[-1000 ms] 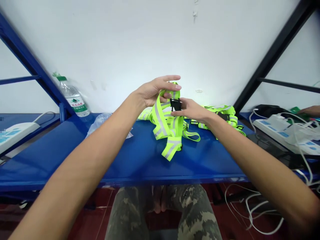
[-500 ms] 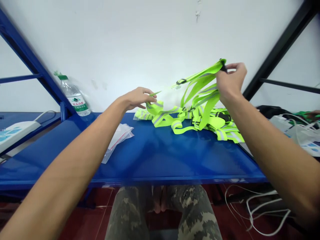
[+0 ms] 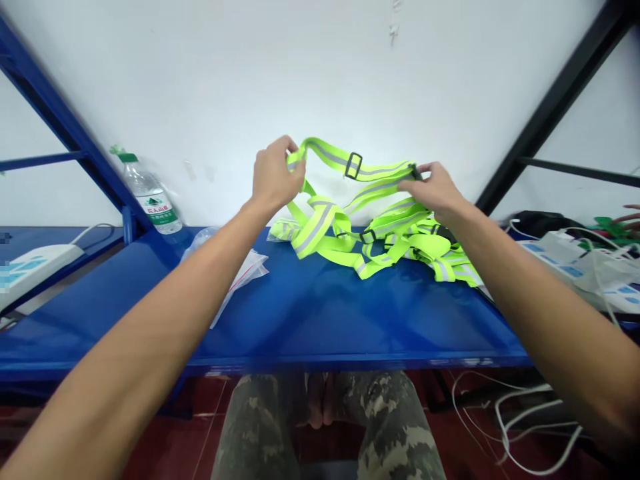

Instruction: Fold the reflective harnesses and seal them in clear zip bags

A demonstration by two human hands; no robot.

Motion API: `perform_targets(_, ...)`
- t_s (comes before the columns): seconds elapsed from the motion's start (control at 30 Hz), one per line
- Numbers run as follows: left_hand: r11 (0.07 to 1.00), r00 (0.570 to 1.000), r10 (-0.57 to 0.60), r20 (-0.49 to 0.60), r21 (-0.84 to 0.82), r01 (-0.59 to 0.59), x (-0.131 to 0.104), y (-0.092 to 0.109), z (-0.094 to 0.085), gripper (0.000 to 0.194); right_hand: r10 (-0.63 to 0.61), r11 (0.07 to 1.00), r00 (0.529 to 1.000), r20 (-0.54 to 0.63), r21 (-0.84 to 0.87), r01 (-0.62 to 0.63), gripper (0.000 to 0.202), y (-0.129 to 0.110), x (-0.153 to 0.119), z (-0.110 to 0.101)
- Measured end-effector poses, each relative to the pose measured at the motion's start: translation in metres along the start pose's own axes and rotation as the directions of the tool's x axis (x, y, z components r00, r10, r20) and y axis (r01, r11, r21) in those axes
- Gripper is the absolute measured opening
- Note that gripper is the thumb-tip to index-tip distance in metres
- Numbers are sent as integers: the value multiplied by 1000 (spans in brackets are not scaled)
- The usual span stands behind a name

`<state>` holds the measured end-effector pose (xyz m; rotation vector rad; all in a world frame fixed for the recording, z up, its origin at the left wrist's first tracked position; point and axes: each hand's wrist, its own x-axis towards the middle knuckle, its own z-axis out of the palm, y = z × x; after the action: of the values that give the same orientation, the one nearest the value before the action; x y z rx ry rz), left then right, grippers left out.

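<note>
Fingers of the left hand (image 3: 278,172) and right hand (image 3: 434,189) gripped a yellow-green reflective strap (image 3: 333,159), a black slider (image 3: 353,165) hanging between them.

The straps (image 3: 325,152) looked like woven cloth, matt yellow-green at the edges, with a smoother grey band along the middle. The slider (image 3: 347,167) and buckle (image 3: 415,172) on them looked like black plastic. The table (image 3: 320,320) had a smooth, glossy blue surface, like painted metal. The bags (image 3: 245,270) were thin, filmy plastic, and the bottle (image 3: 163,219) was clear, shiny plastic. The wall (image 3: 225,87) was matt and mostly smooth, with rough chipped spots; the trousers (image 3: 260,427) were matt cloth.
</note>
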<state>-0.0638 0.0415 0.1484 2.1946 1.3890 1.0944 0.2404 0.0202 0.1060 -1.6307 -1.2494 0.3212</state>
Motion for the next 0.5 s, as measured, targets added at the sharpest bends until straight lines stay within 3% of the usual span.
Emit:
perform_targets(0.07, 999, 998, 17, -68, 51, -14, -1, 10, 0, 60, -4, 997, 989, 145, -73, 15, 70, -7, -13, 4)
perform_targets(0.13, 997, 996, 26, -90, 75, -20, -3, 22, 1, 59, -88, 989, 964, 252, -93, 115, 77, -20, -25, 9)
perform_targets(0.27, 995, 993, 101, -60, 21, -100, -3, 42, 8, 56, -430, 903, 863, 264, 107, 417, 75, -57, -47, 22)
perform_targets(0.33, 987, 985, 159, -73, 15, -158, -3, 49, 10, 52, -501, 865, 818, 283, 204, 459, 62, -76, -51, 29)
perform_targets(0.4, 978, 974, 206, -93, 55, -202, -4, 52, 7, 49, -492, 870, 809, 322, 219, 442, 39, -90, -49, 33)
perform_targets(0.5, 971, 978, 197, -72, 155, -184, -4, 44, -3, 49, -442, 897, 868, 225, 125, 424, 11, -95, -37, 28)
